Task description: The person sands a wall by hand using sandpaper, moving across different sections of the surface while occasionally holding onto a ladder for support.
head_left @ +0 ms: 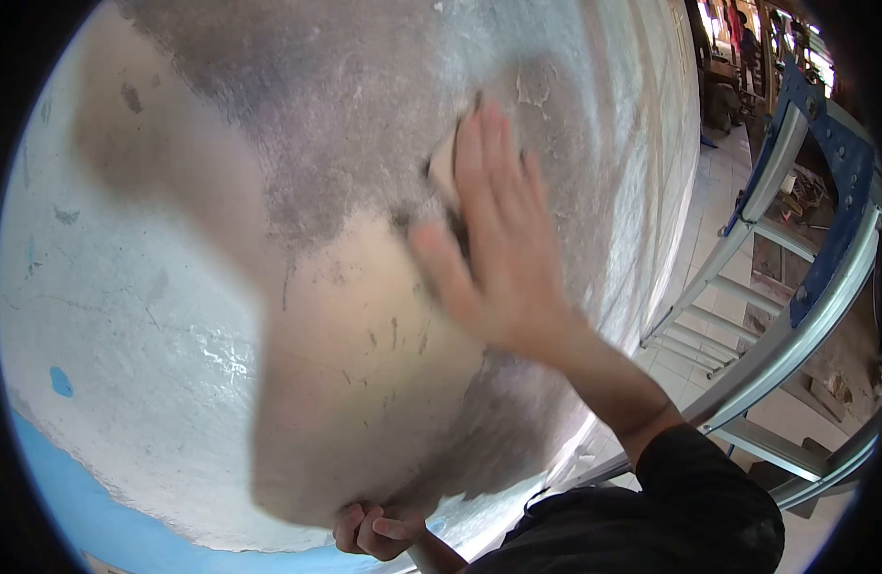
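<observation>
My right hand is stretched out against the wall, slightly smeared by motion. Beneath its flattened fingers it presses a pale, dark-edged sheet that looks like sandpaper; most of the sheet is covered by the hand. The thumb sits apart, to the left. Low in the view, my left hand is closed with its fingers curled, close to the wall's lower part. Whatever it may hold is hidden. The wall surface is patchy grey, white and cream, with dark scuffs around the right hand.
An aluminium ladder with blue brackets stands to the right, on a tiled floor. Behind it are wooden boards and cluttered items. Light blue paint borders the wall at the lower left.
</observation>
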### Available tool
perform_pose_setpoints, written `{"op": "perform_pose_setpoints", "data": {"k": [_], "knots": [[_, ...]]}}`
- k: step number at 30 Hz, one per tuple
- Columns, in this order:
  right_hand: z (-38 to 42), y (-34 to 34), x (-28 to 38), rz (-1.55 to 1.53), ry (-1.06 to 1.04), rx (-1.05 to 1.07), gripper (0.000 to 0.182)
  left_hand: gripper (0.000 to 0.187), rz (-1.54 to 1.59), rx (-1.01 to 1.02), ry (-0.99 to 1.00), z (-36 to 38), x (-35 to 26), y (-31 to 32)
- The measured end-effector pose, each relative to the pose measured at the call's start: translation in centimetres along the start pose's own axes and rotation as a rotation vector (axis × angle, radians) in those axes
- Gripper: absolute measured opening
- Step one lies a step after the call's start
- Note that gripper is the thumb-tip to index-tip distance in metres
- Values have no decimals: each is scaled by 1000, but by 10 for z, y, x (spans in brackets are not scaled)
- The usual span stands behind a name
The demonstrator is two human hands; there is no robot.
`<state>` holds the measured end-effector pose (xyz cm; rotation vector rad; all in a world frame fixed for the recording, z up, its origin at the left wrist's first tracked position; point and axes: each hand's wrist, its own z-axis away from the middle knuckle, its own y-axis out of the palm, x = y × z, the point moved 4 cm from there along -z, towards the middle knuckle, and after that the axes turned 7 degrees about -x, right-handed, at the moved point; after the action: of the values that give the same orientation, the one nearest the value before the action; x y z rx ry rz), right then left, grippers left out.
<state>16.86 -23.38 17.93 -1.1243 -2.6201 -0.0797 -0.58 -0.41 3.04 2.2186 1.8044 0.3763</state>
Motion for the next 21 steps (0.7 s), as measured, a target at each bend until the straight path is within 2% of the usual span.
{"op": "perform_pose_setpoints", "data": {"k": [2, 5, 8, 11, 14, 17, 20, 21], "knots": [[-19, 0, -3, 36, 63, -82, 83, 27, -10, -9, -2, 0, 0, 1], [5, 2, 13, -75, 79, -2, 84, 27, -79, -2, -16, 1, -3, 1], [33, 1, 18, -112, -16, 96, 84, 28, -28, -23, 8, 1, 0, 3], [-11, -4, -11, 209, -14, 8, 85, 29, -22, -32, 3, 2, 2, 1], [-19, -1, -14, 158, 82, -110, 84, 29, -27, -11, 1, 1, 2, -1], [15, -6, 4, 101, 93, -20, 84, 29, -6, 0, -34, 1, 0, 1], [17, -6, -7, 165, 12, 56, 85, 29, -14, -10, -15, 3, 2, 0], [8, -6, -14, 155, 43, 15, 85, 29, -9, -11, -10, 2, 3, 0]]}}
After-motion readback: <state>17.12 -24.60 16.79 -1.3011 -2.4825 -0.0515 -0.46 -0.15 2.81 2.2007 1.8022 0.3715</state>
